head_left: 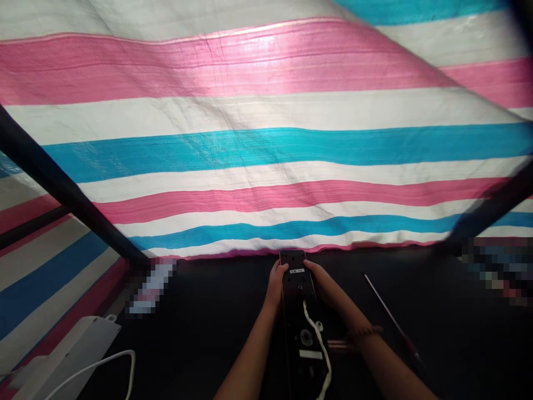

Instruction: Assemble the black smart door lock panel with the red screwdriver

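Black rectangular electronic panel (297, 300) held at its far end, clamped between the left hand (275, 283) and right hand (322, 281), fingers wrapped on its long edges, over a dark tabletop (441, 311). A white cable (317, 344) runs down its face. A thin screwdriver (387, 306) with a reddish handle lies to the right, a beaded bracelet (365, 332) circles the right wrist, a white plastic casing (66, 350) sits lower left, and a pink, white and blue striped tarpaulin (266, 150) hangs beyond
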`<move>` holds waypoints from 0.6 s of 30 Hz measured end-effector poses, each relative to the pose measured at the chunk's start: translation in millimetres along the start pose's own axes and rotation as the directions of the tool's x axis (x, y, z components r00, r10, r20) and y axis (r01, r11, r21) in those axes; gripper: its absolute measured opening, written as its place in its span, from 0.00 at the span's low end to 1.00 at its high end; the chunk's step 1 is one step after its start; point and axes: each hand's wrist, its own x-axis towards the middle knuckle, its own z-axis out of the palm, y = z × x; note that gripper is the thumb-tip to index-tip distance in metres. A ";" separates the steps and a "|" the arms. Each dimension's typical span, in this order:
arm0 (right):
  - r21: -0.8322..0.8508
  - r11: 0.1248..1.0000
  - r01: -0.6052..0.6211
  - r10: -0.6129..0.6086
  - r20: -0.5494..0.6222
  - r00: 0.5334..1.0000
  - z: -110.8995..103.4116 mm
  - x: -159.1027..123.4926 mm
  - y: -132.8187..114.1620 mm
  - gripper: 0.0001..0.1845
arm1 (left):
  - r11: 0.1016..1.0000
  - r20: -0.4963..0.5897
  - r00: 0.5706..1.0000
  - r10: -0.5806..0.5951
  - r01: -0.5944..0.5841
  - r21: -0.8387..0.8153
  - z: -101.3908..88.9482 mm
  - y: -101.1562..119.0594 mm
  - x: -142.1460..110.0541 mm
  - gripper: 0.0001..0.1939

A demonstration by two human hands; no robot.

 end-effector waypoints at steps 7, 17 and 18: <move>-0.014 1.000 -0.011 0.011 -0.010 1.000 -2.4 3.1 1.8 0.22 | 1.000 0.001 1.000 0.007 -0.007 0.022 0.0 0.9 -0.3 0.18; -0.027 1.000 0.005 -0.006 -0.057 0.998 -3.4 3.8 5.4 0.23 | 1.000 -0.006 1.000 -0.010 0.010 0.026 3.0 2.6 -2.2 0.20; -0.030 0.999 0.011 -0.013 -0.069 0.998 -3.0 3.4 5.5 0.23 | 1.000 -0.004 1.000 -0.010 0.010 0.025 3.2 2.7 -2.4 0.20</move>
